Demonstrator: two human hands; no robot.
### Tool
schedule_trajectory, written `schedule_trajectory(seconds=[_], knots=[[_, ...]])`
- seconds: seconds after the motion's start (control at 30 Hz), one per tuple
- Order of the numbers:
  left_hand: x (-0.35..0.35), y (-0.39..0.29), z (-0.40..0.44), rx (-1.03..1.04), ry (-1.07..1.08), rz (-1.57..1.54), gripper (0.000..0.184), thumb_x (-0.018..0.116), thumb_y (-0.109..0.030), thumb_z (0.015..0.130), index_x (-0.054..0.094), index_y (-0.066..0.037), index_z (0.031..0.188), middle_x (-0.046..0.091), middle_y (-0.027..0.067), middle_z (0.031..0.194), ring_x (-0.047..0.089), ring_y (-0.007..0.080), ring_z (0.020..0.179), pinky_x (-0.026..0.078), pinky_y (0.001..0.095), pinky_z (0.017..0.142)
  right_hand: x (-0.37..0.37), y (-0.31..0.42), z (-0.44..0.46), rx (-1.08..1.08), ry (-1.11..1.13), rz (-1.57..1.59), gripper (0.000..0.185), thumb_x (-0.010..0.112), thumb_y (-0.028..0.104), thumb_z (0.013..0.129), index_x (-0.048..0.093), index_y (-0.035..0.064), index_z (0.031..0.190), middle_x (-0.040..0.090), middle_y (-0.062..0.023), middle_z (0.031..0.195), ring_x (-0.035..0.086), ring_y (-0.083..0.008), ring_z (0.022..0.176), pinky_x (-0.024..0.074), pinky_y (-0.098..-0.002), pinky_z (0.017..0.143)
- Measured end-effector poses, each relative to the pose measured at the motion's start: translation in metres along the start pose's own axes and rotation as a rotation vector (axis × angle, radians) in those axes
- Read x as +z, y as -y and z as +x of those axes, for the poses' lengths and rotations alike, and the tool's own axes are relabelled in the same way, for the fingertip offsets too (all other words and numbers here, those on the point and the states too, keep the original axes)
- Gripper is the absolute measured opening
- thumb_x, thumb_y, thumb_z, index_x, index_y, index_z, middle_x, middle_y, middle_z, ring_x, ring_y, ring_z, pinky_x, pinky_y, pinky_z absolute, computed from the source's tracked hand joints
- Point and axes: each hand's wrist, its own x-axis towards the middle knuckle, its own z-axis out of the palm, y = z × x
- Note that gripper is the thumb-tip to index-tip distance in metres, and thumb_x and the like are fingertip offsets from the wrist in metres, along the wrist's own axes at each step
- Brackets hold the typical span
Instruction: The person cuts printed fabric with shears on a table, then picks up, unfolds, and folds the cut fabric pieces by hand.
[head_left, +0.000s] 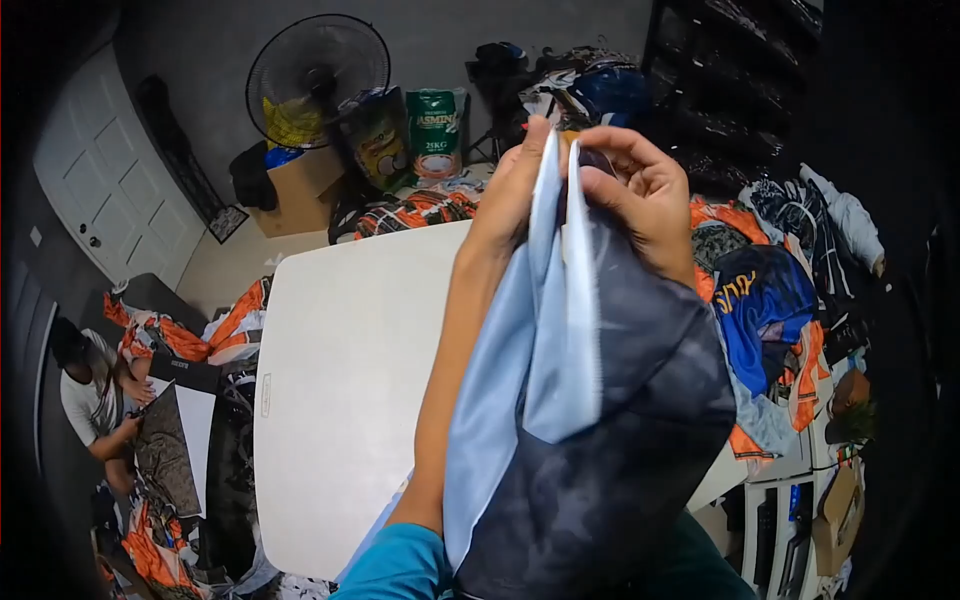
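Observation:
A dark grey patterned piece of fabric (640, 400) with a pale blue reverse side hangs in front of me, its cut edges turned up toward the top. My left hand (508, 195) grips one pale edge, thumb pointing up at its top. Close beside it, my right hand (650, 190) pinches the other edge between thumb and bent fingers. The two edges are slightly apart at the top, with a bit of yellow-orange showing between them. The lower folds drape down over my lap, and the fabric hides part of both hands.
A white table (350, 400) stands under my left forearm. Heaps of orange and blue garments (765, 300) lie at right. Behind are a black fan (318, 80), a cardboard box (300, 190) and a green rice sack (436, 130). Another person (95, 390) handles dark cloth at far left.

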Motion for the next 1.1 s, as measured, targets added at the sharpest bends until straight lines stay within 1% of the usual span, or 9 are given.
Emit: schedule_trajectory(seconds=[0.13, 0.27, 0.47, 0.6, 0.63, 0.77, 0.8, 0.93, 1.1], knots=[[-0.001, -0.008, -0.008, -0.163, 0.119, 0.208, 0.059, 0.039, -0.066, 0.088, 0.057, -0.010, 0.084, 0.049, -0.0035, 0.064, 0.044, 0.0069, 0.056, 0.029, 0.0173, 0.049, -0.009, 0.005, -0.010, -0.004, 0.012, -0.103, 0.039, 0.065, -0.007, 0.074, 0.059, -0.0009, 0.112, 0.064, -0.0088, 0.098, 0.057, -0.0113, 0.081, 0.0456, -0.0210, 0.078], [0.020, -0.014, -0.017, -0.125, -0.035, 0.389, 0.066, 0.027, -0.068, 0.090, 0.058, -0.010, 0.085, 0.053, -0.0014, 0.071, 0.047, 0.0077, 0.062, 0.030, 0.0176, 0.053, -0.020, 0.006, -0.008, 0.012, 0.224, -0.138, 0.031, 0.068, -0.005, 0.072, 0.063, -0.0016, 0.103, 0.065, -0.0063, 0.097, 0.056, -0.0101, 0.078, 0.0452, -0.0207, 0.077], [0.015, 0.004, -0.011, -0.029, -0.035, 0.399, 0.071, 0.021, -0.069, 0.090, 0.059, -0.009, 0.089, 0.054, 0.0008, 0.078, 0.048, 0.0073, 0.068, 0.030, 0.0171, 0.056, -0.018, 0.004, -0.011, -0.035, 0.297, -0.448, 0.027, 0.069, -0.003, 0.074, 0.064, -0.0014, 0.101, 0.065, -0.0052, 0.094, 0.055, -0.0092, 0.075, 0.0447, -0.0194, 0.076], [0.019, -0.008, -0.017, 0.232, -0.197, 0.642, 0.052, 0.040, -0.055, 0.094, 0.059, -0.007, 0.092, 0.056, 0.0034, 0.084, 0.049, 0.0077, 0.074, 0.034, 0.0170, 0.062, -0.022, -0.004, -0.005, -0.097, 0.092, -0.295, 0.021, 0.071, -0.002, 0.072, 0.067, -0.0017, 0.092, 0.066, -0.0057, 0.079, 0.057, -0.0095, 0.070, 0.0465, -0.0177, 0.068], [0.020, -0.014, -0.019, 0.237, -0.191, 0.638, 0.052, 0.040, -0.055, 0.094, 0.059, -0.007, 0.092, 0.056, 0.0034, 0.084, 0.049, 0.0077, 0.074, 0.034, 0.0170, 0.062, -0.025, -0.004, -0.004, -0.102, 0.089, -0.301, 0.021, 0.071, -0.002, 0.072, 0.067, -0.0017, 0.092, 0.066, -0.0057, 0.079, 0.057, -0.0095, 0.070, 0.0465, -0.0177, 0.068], [0.015, -0.046, -0.033, 0.199, 0.046, 0.617, 0.026, 0.058, -0.028, 0.091, 0.060, -0.004, 0.099, 0.057, 0.0046, 0.087, 0.049, 0.0078, 0.074, 0.038, 0.0172, 0.063, -0.031, -0.004, -0.004, -0.098, -0.082, -0.160, 0.017, 0.070, -0.001, 0.074, 0.067, -0.0017, 0.091, 0.066, -0.0055, 0.080, 0.057, -0.0089, 0.069, 0.0462, -0.0180, 0.066], [0.016, -0.046, -0.033, 0.200, 0.045, 0.618, 0.026, 0.058, -0.028, 0.091, 0.060, -0.004, 0.099, 0.057, 0.0046, 0.087, 0.049, 0.0078, 0.074, 0.038, 0.0172, 0.063, -0.030, -0.004, -0.004, -0.099, -0.081, -0.159, 0.017, 0.070, -0.001, 0.074, 0.067, -0.0017, 0.091, 0.066, -0.0055, 0.080, 0.057, -0.0089, 0.069, 0.0462, -0.0180, 0.066], [0.021, -0.038, -0.030, 0.190, 0.041, 0.680, 0.015, 0.062, -0.007, 0.084, 0.061, -0.001, 0.098, 0.059, 0.0048, 0.086, 0.049, 0.0071, 0.070, 0.040, 0.0157, 0.061, -0.023, -0.004, -0.004, -0.081, -0.078, -0.141, 0.015, 0.069, 0.000, 0.075, 0.068, -0.0018, 0.090, 0.066, -0.0060, 0.080, 0.057, -0.0089, 0.068, 0.0454, -0.0181, 0.065], [0.008, -0.034, -0.021, 0.227, -0.101, 0.419, 0.011, 0.059, -0.007, 0.086, 0.064, -0.001, 0.094, 0.060, 0.0039, 0.081, 0.047, 0.0051, 0.062, 0.037, 0.0143, 0.054, -0.037, 0.001, -0.003, -0.130, 0.089, -0.255, 0.016, 0.070, 0.001, 0.075, 0.068, -0.0023, 0.090, 0.065, -0.0067, 0.079, 0.057, -0.0086, 0.068, 0.0445, -0.0172, 0.063]])
